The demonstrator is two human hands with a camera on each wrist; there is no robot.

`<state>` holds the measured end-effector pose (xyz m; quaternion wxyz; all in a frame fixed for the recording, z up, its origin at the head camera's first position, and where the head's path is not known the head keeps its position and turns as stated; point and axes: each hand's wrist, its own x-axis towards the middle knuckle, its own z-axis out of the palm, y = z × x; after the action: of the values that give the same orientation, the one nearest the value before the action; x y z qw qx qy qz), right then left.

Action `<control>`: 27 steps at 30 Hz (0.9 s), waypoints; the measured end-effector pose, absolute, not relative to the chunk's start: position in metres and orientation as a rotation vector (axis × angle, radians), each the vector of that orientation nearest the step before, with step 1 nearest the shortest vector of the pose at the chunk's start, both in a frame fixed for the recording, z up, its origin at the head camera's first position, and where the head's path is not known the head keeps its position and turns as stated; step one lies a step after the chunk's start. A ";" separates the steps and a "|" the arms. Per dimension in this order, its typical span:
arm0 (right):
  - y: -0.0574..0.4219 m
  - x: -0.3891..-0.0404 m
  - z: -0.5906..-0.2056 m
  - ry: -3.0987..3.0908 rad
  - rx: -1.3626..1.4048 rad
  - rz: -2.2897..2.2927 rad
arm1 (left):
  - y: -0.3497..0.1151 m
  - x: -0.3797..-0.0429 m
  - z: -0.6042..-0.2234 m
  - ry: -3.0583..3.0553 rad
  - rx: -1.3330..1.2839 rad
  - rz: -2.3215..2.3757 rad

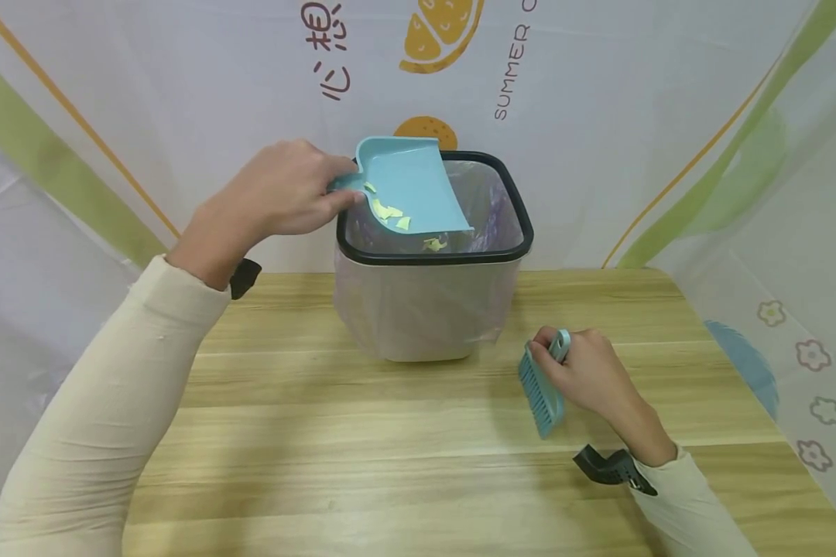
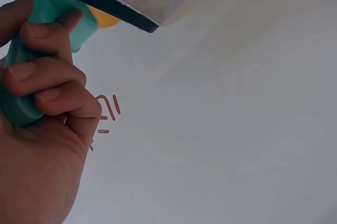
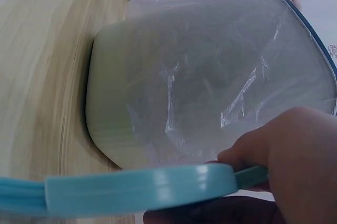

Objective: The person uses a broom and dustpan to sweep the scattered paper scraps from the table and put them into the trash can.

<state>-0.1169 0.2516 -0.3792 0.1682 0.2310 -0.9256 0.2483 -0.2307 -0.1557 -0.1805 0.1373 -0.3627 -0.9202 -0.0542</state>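
In the head view my left hand (image 1: 286, 189) grips the short handle of a light blue dustpan (image 1: 414, 182), holding it tilted over the mouth of a trash bin (image 1: 432, 309). Several yellow-green scraps (image 1: 386, 210) lie in the pan near its handle side, and another scrap (image 1: 434, 244) shows inside the bin below the pan's edge. The left wrist view has the fingers (image 2: 52, 82) curled round the handle. Lower right, my right hand (image 1: 588, 371) holds a small blue brush (image 1: 543, 391), bristles facing left, close to the table. The brush fills the bottom of the right wrist view.
The bin has a black rim (image 1: 432, 257) and a clear plastic liner (image 1: 491, 201) folded over its outside. It stands at the back of a wooden table (image 1: 362, 464). A white printed cloth (image 1: 237, 70) hangs behind and continues along both sides.
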 end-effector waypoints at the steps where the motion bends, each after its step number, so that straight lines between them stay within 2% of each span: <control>1: 0.252 -0.117 -0.379 -2.629 0.658 0.705 | -0.155 -0.231 -0.181 -2.661 -1.043 -0.142; 13: 0.253 -0.117 -0.380 -2.658 0.646 0.706 | -0.151 -0.228 -0.186 -2.560 -0.988 -0.076; 27: 0.253 -0.117 -0.380 -2.685 0.625 0.706 | -0.153 -0.231 -0.200 -2.058 -1.178 0.022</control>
<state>-0.1170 0.2527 -0.3798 0.1475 0.2173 -0.9332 0.2453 -0.2314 -0.1535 -0.2001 0.3756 -0.4603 -0.8044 0.0086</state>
